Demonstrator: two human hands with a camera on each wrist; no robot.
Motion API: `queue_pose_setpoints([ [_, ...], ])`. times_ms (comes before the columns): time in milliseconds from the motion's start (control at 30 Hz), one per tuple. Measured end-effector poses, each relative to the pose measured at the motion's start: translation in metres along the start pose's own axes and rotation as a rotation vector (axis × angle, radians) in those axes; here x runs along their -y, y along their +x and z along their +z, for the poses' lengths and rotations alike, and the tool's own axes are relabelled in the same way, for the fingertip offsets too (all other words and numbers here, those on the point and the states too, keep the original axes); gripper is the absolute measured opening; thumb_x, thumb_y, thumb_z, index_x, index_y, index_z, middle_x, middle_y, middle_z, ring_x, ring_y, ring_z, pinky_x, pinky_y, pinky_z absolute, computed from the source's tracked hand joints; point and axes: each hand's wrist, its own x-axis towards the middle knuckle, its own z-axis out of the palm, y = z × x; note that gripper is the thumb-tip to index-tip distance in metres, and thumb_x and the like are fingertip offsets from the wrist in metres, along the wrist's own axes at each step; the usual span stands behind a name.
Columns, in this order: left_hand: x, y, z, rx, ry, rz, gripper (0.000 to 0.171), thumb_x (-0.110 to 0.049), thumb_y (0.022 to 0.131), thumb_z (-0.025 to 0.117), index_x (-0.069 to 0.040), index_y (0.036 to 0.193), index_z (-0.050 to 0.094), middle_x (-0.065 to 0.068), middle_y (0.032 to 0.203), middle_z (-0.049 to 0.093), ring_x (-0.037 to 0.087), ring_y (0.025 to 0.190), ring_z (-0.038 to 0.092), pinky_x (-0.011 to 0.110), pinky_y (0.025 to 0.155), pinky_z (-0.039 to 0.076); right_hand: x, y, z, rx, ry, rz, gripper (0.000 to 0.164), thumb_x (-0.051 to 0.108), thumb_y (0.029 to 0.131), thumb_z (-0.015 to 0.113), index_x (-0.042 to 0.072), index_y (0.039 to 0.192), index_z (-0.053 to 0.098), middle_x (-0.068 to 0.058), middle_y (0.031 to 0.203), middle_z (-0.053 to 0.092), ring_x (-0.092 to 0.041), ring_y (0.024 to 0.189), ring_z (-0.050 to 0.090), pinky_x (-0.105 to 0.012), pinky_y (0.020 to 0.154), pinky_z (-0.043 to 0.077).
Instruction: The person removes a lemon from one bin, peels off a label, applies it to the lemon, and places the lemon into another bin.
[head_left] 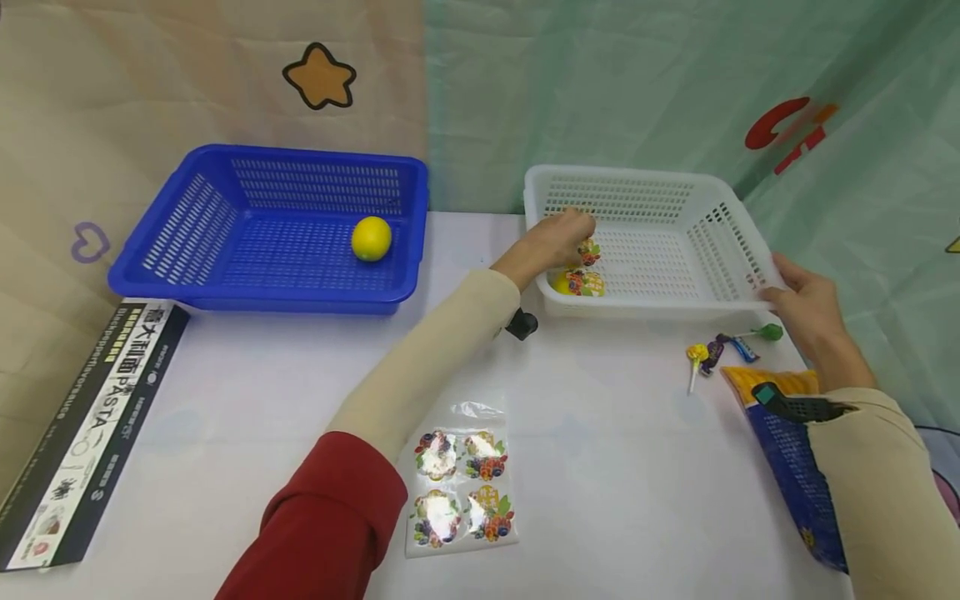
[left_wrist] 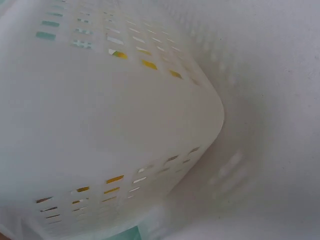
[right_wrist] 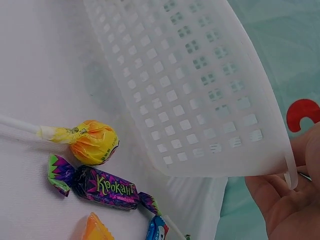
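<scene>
Right hand (head_left: 813,312) pinches white basket (head_left: 645,262) by the rim. Left hand (head_left: 550,241) inside, near stickers (head_left: 587,284); can't tell if grasping.

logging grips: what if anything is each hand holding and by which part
Right hand: white basket, by its rim at the near right corner. Left hand: reaching into it; any hold is hidden.

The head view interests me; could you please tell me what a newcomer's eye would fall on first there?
Probably the big blue basket at the back left, with a round yellow object inside it, towards its right end. Next, the left hand is in the white basket at the back right, while the right hand grips that basket's rim near its front right corner.
</scene>
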Motion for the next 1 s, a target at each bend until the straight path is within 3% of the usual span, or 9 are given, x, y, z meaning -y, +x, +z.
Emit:
queue_pose_setpoints([
  [300, -0.001, -0.005, 0.009, -0.029, 0.156, -0.01, 0.034, -0.026, 0.094, 0.068, -0.013, 0.125, 0.061, -0.001, 0.119, 0.063, 0.014, 0.11, 0.057, 0.028, 0.088, 0.051, -0.001, -0.001, 0.0, 0.01, 0.015, 0.009, 0.065, 0.031, 0.105, 0.042, 0.031, 0.154, 0.0, -0.007, 0.163, 0.008, -0.041, 0.141, 0.029, -0.057, 0.113, 0.029],
  [433, -0.002, -0.006, 0.004, -0.016, 0.091, -0.017, 0.032, -0.024, 0.096, 0.065, -0.011, 0.125, 0.061, 0.001, 0.119, 0.063, 0.015, 0.108, 0.057, 0.029, 0.087, 0.051, -0.001, 0.0, 0.0, -0.007, 0.008, 0.008, 0.064, 0.03, 0.105, 0.043, 0.031, 0.154, 0.002, -0.007, 0.163, 0.009, -0.041, 0.142, 0.029, -0.055, 0.113, 0.028],
  [633, 0.001, -0.012, -0.011, 0.007, -0.038, -0.053, 0.045, -0.028, 0.1, 0.059, -0.011, 0.141, 0.052, 0.003, 0.142, 0.052, 0.017, 0.129, 0.048, 0.034, 0.102, 0.046, -0.001, -0.001, 0.0, -0.009, 0.006, -0.001, 0.064, 0.03, 0.105, 0.043, 0.031, 0.154, 0.001, -0.007, 0.163, 0.008, -0.04, 0.142, 0.028, -0.055, 0.113, 0.028],
  [833, 0.012, -0.036, -0.025, -0.028, -0.096, 0.001, 0.049, -0.031, 0.099, 0.06, -0.01, 0.142, 0.052, 0.004, 0.145, 0.051, 0.019, 0.13, 0.049, 0.033, 0.103, 0.045, -0.001, -0.003, 0.0, -0.003, -0.004, 0.003, 0.064, 0.032, 0.105, 0.042, 0.035, 0.153, 0.0, -0.009, 0.163, 0.008, -0.042, 0.14, 0.029, -0.057, 0.113, 0.029],
  [1000, 0.024, -0.069, -0.04, -0.096, -0.151, 0.06, 0.046, -0.029, 0.099, 0.061, -0.007, 0.139, 0.054, 0.006, 0.142, 0.054, 0.019, 0.13, 0.049, 0.031, 0.104, 0.045, -0.001, -0.003, 0.002, -0.006, -0.001, -0.006, 0.063, 0.031, 0.105, 0.042, 0.032, 0.154, 0.001, -0.008, 0.164, 0.008, -0.042, 0.141, 0.029, -0.056, 0.113, 0.028],
])
